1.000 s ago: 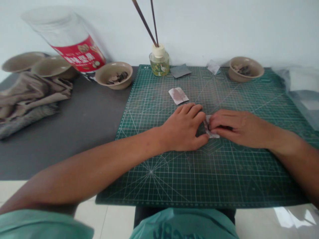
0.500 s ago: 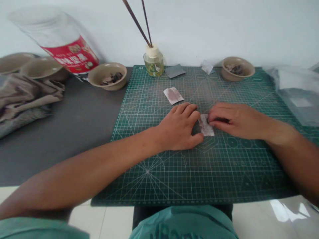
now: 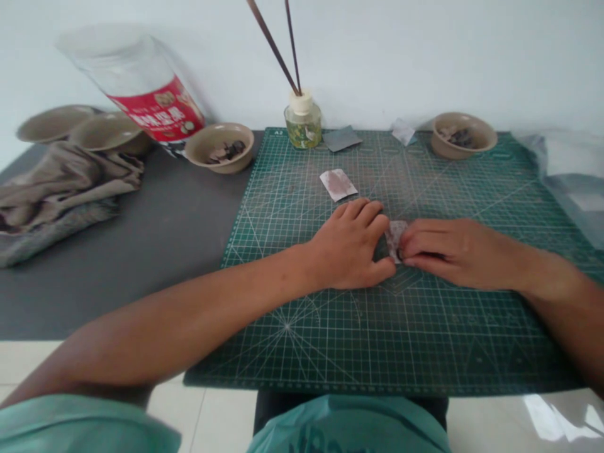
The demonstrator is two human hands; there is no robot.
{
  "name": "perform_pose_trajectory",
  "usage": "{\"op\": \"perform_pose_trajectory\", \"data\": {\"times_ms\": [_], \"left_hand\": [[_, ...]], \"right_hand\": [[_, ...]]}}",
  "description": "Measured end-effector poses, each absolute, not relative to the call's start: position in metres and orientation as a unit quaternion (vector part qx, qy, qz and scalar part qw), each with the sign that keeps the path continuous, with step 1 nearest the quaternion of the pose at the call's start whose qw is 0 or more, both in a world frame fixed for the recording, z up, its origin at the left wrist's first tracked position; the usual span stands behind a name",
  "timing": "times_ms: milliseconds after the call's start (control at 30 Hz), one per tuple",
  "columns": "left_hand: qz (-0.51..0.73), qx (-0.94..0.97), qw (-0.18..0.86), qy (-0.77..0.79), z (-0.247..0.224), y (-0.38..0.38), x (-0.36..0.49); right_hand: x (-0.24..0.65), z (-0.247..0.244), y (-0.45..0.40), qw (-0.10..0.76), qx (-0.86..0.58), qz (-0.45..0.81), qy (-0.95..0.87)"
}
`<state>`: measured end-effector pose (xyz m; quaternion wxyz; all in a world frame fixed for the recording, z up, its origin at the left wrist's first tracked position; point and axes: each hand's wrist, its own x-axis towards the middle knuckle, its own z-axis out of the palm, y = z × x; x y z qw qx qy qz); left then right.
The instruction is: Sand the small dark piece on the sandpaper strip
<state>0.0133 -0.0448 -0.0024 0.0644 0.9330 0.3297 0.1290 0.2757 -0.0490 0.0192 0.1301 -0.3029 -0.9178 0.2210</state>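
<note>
The right hand (image 3: 455, 253) lies palm-down, its fingertips closed on the small mottled paper piece (image 3: 395, 238), which sits on the green cutting mat (image 3: 425, 340). The left hand (image 3: 346, 245) rests loosely curled and empty just beside the paper, its thumb reaching toward it. A second mottled paper (image 3: 338, 184) lies near the left hand's fingers, and a reed diffuser bottle (image 3: 302, 128) stands farther along the mat's edge.
</note>
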Motion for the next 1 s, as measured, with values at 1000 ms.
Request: {"op": "perform_pose_trajectory", "data": {"times_ms": [1000], "left_hand": [[0.139, 0.932, 0.066, 0.327, -0.0039, -0.0448, 0.0131]], "right_hand": [[0.2802, 0.0216, -0.0463, 0.118, -0.335, 0.227, -0.907]]}}
